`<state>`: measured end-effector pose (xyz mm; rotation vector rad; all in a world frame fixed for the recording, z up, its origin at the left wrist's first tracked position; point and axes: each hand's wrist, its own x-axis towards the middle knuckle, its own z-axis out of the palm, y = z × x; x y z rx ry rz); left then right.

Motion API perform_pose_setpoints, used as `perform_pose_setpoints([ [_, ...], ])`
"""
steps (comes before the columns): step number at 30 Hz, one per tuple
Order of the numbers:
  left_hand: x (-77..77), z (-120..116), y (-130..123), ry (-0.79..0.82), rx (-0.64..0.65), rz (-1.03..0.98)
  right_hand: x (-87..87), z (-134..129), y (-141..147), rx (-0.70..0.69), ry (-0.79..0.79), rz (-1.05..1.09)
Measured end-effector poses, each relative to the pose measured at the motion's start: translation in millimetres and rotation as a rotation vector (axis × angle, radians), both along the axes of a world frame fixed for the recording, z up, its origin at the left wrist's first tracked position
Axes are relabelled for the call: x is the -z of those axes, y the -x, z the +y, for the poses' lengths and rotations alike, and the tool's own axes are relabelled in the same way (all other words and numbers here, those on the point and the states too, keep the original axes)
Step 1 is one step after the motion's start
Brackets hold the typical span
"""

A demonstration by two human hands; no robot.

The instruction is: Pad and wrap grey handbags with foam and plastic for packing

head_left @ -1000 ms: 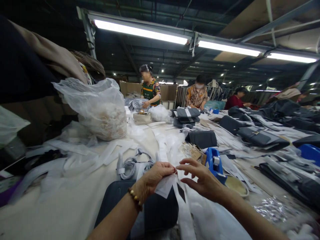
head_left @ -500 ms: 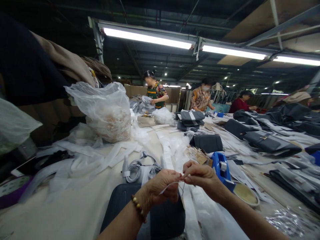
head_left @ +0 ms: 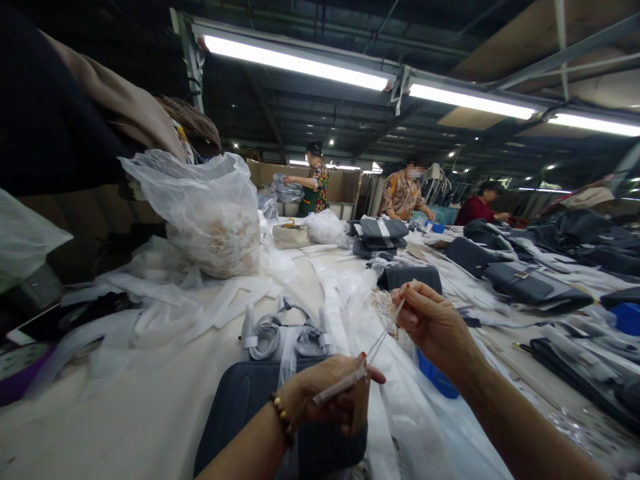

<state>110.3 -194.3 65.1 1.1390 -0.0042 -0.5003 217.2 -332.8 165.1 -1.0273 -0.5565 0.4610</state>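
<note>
My left hand [head_left: 325, 387] is closed around a narrow white tag [head_left: 341, 388] and a brown card tag [head_left: 361, 408]. A thin pale string [head_left: 382, 339] runs up from the tags. Its upper end is pinched between the fingertips of my right hand [head_left: 433, 317], higher and to the right. Under my left hand lies a dark navy handbag [head_left: 240, 407], its front partly hidden by the hand and forearm. Clear wrap covers the bag's handles [head_left: 265, 340], and a translucent strip crosses its body.
A blue tape dispenser [head_left: 436, 375] stands behind my right forearm. Pale strings [head_left: 379, 301] lie heaped beyond my hands. A large plastic sack [head_left: 215, 227] stands at back left. Wrapped dark bags [head_left: 535, 283] cover the right side. Several people [head_left: 406, 190] work across the table.
My hands, close together before, are now apart: the right has moved up and right, drawing the string out straight. The brown tag now shows below my left hand.
</note>
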Motion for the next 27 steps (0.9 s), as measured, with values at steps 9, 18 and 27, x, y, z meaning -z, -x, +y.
perform_pose_setpoints([
  [9,-56.6,5,-4,-0.616,-0.652,-0.424,5.5,5,19,0.072,0.273,-0.478],
  [18,-67.5,-4,-10,-0.519,-0.633,-0.526,23.9,17,15,-0.017,0.289,-0.281],
  [27,-65.4,-3,-7,-0.536,-0.628,-0.457,34.0,23,12,-0.082,0.256,-0.165],
])
